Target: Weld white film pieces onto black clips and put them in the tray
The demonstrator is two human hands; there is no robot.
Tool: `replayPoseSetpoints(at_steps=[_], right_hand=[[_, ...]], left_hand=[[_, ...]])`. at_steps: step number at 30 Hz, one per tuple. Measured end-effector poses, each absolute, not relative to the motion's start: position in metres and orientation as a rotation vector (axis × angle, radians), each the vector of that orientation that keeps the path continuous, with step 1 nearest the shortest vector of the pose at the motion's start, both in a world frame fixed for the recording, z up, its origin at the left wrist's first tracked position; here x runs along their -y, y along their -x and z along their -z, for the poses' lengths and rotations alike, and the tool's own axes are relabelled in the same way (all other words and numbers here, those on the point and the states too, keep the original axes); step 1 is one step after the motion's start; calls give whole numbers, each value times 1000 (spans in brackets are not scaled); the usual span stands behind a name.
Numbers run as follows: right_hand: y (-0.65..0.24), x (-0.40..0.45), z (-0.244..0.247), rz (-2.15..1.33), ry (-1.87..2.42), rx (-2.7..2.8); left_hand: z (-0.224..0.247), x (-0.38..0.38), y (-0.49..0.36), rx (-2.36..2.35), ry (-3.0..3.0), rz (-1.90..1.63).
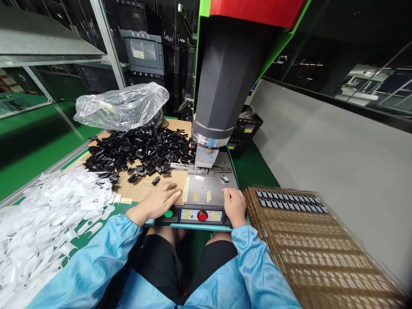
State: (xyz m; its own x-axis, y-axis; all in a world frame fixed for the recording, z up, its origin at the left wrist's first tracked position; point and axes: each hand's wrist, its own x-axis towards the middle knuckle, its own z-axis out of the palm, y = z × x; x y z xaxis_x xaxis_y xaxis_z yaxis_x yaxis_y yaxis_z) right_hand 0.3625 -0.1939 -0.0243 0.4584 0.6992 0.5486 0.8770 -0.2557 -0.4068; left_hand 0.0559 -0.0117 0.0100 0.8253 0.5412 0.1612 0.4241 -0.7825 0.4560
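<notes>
My left hand (pixel 161 201) lies flat, fingers stretched, at the front left corner of the press base, beside a green button (pixel 168 213). My right hand (pixel 234 206) rests on the base's front right corner with its fingers forward; what lies beneath its palm is hidden. Neither hand shows anything held. Between them on the front panel is a red button (pixel 202 216). The metal press head (pixel 206 156) is down at the fixture (pixel 183 166), where a part, if any, cannot be made out. A small grey-and-black part (pixel 224 178) lies on the metal plate (pixel 201 189) ahead of my right hand.
Black plastic clips (pixel 144 148) are heaped on cardboard (pixel 144 189) at the left, behind a pile of white curved pieces (pixel 61 210). A clear plastic bag (pixel 122 105) stands behind them. At right, stacked brown trays (pixel 309 240) hold two rows of finished-looking parts (pixel 291 201).
</notes>
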Motion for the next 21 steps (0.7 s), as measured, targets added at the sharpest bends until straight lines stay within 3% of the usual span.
replayPoseSetpoints(at_steps=[5,11,21], right_hand=[[-373,139,3,139,1880,1314],[-365,72,-8,-86,2012,1231],[-368,40,-6,-190,1889,1129]], left_hand=[[-21,-26,-118,-627,-2411,-641],[-9,-46,-191,-722,-2220,-733],[-17,-58,-218,-624,-2216,-756]])
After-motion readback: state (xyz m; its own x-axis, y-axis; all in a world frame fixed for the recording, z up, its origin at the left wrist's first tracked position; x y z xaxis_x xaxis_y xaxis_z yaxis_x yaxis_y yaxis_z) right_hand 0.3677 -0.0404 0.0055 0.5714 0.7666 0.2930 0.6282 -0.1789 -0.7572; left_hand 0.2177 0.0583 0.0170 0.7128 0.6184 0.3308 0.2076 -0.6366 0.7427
